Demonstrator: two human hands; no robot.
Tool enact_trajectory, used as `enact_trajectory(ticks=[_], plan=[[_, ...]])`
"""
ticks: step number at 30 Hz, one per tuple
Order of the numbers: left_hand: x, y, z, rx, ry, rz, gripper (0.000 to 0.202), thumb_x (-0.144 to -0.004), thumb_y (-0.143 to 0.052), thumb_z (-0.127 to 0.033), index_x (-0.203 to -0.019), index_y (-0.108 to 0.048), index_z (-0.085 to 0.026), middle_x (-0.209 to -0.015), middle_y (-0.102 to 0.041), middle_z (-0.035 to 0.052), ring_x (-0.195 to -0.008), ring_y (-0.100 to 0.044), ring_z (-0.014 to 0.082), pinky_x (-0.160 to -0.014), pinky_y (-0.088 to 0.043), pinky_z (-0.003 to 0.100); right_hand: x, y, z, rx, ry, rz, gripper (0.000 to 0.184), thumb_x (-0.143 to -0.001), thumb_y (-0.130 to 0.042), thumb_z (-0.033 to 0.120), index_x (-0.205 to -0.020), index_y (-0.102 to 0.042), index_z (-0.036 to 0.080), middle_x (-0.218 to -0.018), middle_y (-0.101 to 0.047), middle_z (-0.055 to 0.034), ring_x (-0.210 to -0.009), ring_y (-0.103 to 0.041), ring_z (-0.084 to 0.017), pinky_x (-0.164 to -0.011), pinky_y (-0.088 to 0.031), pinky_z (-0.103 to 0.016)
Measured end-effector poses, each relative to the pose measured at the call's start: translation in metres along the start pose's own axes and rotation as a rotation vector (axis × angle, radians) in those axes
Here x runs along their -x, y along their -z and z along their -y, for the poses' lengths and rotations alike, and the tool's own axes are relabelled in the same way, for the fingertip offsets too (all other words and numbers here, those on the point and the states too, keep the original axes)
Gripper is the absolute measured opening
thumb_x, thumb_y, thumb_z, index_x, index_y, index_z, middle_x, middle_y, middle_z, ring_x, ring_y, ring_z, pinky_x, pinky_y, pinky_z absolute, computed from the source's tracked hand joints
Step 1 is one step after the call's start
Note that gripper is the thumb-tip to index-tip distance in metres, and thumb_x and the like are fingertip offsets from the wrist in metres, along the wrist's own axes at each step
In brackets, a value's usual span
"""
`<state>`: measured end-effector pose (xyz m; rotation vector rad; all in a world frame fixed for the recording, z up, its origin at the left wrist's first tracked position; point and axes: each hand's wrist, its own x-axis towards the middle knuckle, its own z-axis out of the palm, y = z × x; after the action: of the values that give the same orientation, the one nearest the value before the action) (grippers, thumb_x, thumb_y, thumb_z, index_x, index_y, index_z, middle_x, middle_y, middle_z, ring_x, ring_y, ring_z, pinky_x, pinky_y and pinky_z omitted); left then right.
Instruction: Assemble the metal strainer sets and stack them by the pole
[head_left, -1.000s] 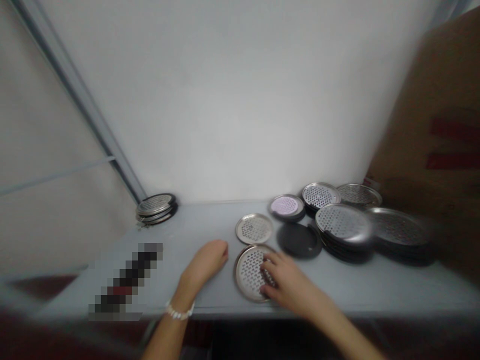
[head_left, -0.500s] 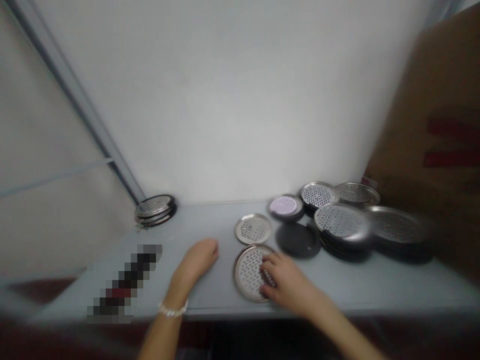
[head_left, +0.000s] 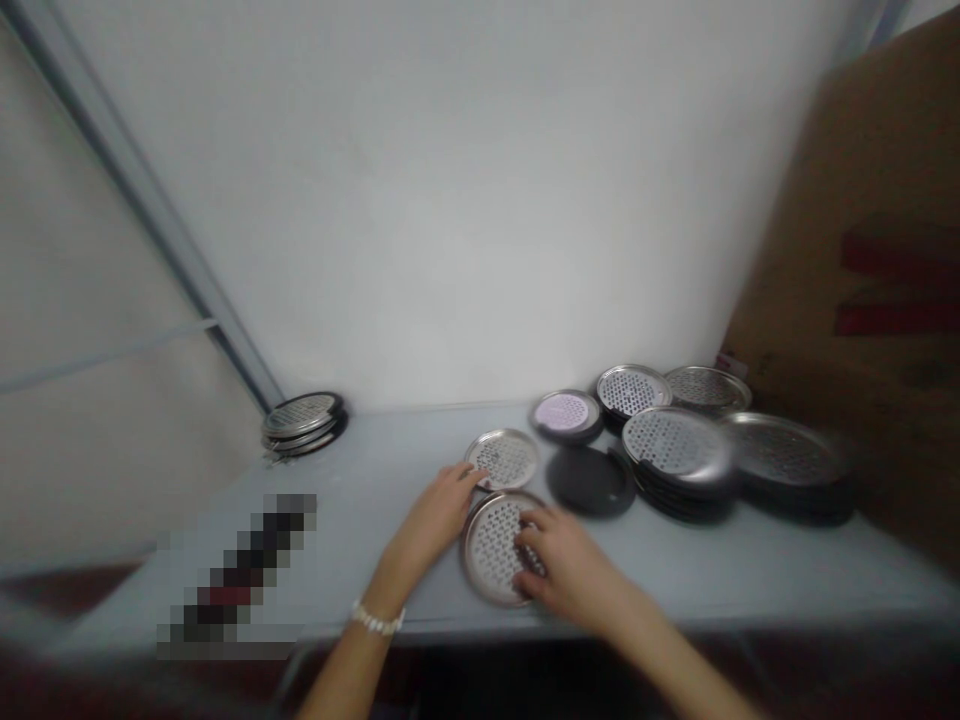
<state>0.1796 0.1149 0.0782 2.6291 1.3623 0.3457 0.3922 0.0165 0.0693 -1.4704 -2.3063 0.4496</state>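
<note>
A round perforated metal disc, like a grater plate, lies near the table's front edge. My right hand rests over its right side, thumb and bent fingers apart on the holed surface. Just behind it lies a second perforated metal disc. My left hand reaches to the lower left edge of that rear disc, its fingers stretched out over the rim. Whether it grips the rim I cannot tell. To the right of both discs lies a black round base with a raised edge.
Several stacks of similar discs on black bases stand at the right, with a purple-centred disc behind. Another stack sits at the far left of the grey table. A cardboard box rises at the right.
My left hand has moved right and forward from the bare table to the rear disc, its fingers uncurling. My right hand stays on the front disc.
</note>
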Motion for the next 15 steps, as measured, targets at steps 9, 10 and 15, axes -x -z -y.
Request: enact_trajectory(ticks=[9, 10, 15], plan=[[-0.0016, 0.003, 0.0034, -0.039, 0.05, -0.016, 0.023, -0.094, -0.054, -0.007, -0.108, -0.069, -0.018, -0.12, -0.069, 0.0093, -0.117, -0.058, 0.0241, -0.105, -0.045, 0.034, 0.0002, 0.0025, -0.0001, -0.004, 0.02, -0.001, 0.024, -0.085, -0.08, 0.031, -0.103, -0.074, 0.018, -0.125, -0.065, -0.0096, -0.119, -0.056, -0.029, -0.104, -0.043, -0.039], [-0.0016, 0.0038, 0.0033, -0.045, 0.055, -0.016, 0.019, -0.095, -0.055, -0.009, -0.105, -0.069, -0.017, -0.117, -0.069, 0.0097, -0.114, -0.059, 0.0247, -0.102, -0.046, 0.035, 0.0005, 0.0024, -0.0001, -0.004, 0.018, 0.001, 0.024, -0.085, -0.079, 0.032, -0.105, -0.074, 0.018, -0.126, -0.065, -0.0097, -0.12, -0.056, -0.029, -0.105, -0.043, -0.039], [-0.0017, 0.0059, 0.0032, -0.057, 0.065, -0.017, 0.011, -0.095, -0.06, -0.013, -0.097, -0.069, -0.017, -0.109, -0.071, 0.0096, -0.107, -0.061, 0.0261, -0.095, -0.047, 0.036, 0.0011, 0.0009, 0.0003, 0.001, 0.021, 0.003, 0.025, -0.088, -0.075, 0.033, -0.109, -0.073, 0.019, -0.13, -0.063, -0.0101, -0.121, -0.055, -0.03, -0.106, -0.042, -0.041]])
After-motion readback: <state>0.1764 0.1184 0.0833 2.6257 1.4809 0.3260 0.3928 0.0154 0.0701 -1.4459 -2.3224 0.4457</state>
